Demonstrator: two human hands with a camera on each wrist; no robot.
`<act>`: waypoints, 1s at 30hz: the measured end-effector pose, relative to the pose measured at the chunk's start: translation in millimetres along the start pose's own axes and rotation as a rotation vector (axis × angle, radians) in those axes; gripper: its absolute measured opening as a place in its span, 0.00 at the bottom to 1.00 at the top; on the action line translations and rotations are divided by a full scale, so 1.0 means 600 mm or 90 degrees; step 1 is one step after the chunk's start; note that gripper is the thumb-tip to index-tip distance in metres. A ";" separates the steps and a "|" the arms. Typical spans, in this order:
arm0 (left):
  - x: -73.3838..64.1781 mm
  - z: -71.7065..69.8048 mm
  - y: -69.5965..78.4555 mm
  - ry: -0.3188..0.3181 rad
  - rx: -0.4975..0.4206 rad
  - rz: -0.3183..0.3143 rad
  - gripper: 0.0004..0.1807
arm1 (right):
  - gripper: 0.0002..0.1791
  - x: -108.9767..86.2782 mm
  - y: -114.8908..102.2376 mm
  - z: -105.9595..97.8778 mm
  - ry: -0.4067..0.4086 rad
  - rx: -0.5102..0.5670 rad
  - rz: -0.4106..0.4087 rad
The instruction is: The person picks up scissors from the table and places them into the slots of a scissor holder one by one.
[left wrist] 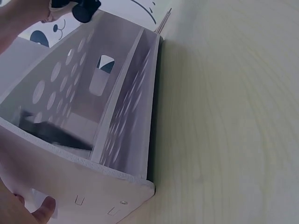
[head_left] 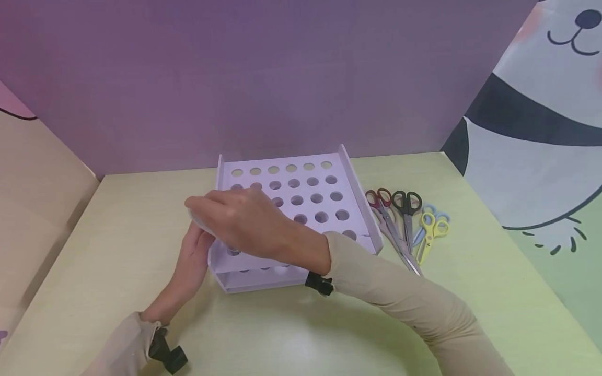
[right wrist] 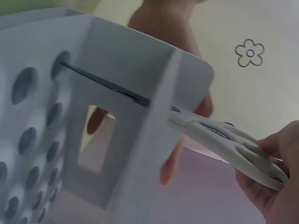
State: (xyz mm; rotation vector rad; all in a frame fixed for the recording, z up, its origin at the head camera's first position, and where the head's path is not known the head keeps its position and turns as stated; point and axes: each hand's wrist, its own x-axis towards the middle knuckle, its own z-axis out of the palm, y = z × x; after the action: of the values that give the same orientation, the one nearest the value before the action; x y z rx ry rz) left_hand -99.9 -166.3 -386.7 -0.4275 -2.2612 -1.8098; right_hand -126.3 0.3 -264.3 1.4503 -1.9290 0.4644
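one pair of white-handled, dark-bladed scissors (right wrist: pixel 210 144), gripped by the curled right hand (head_left: pixel 235 219), points at a hole (right wrist: pixel 57 71) in the white two-tier board rack (head_left: pixel 362 203); the left hand (head_left: pixel 189 261) grips its slotted side panel (left wrist: pixel 103 186). skewed entry would likely jam the blade (right wrist: pixel 102 83).

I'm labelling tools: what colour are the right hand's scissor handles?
The handles are white, seen best in the right wrist view.

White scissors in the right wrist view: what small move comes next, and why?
Probably ease the white scissors slightly farther in with the right hand: their tip appears to meet a hole in the rack, though depth is hard to judge, and the left hand holds the rack's side.
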 end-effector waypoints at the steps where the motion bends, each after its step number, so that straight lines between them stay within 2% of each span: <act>1: 0.000 0.000 0.000 -0.003 -0.004 0.000 0.21 | 0.11 -0.002 -0.001 0.001 -0.008 -0.003 -0.004; 9: 0.000 -0.002 -0.002 -0.003 -0.012 0.013 0.22 | 0.15 -0.006 -0.010 0.003 -0.067 -0.008 0.010; 13: -0.002 -0.002 -0.005 -0.001 -0.011 0.006 0.22 | 0.15 -0.005 -0.008 -0.006 -0.123 0.014 0.050; 16: -0.002 -0.001 -0.005 0.002 0.010 -0.007 0.23 | 0.16 -0.008 -0.004 -0.017 -0.152 0.035 0.083; 20: 0.000 0.000 -0.003 0.001 0.035 -0.015 0.25 | 0.20 -0.018 0.004 -0.036 -0.165 0.033 0.108; 24: 0.003 0.001 -0.001 -0.003 0.031 -0.015 0.25 | 0.23 -0.037 0.013 -0.061 -0.175 0.021 0.130; 30: 0.006 0.003 0.006 -0.005 0.027 -0.037 0.25 | 0.22 -0.085 0.023 -0.092 -0.131 -0.005 0.133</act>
State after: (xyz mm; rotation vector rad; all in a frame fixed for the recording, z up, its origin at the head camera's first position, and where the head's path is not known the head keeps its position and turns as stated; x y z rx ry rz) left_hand -102.1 -163.5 -382.7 -0.3660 -2.3350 -1.7872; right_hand -114.8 75.5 -258.7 1.3409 -2.2567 0.4145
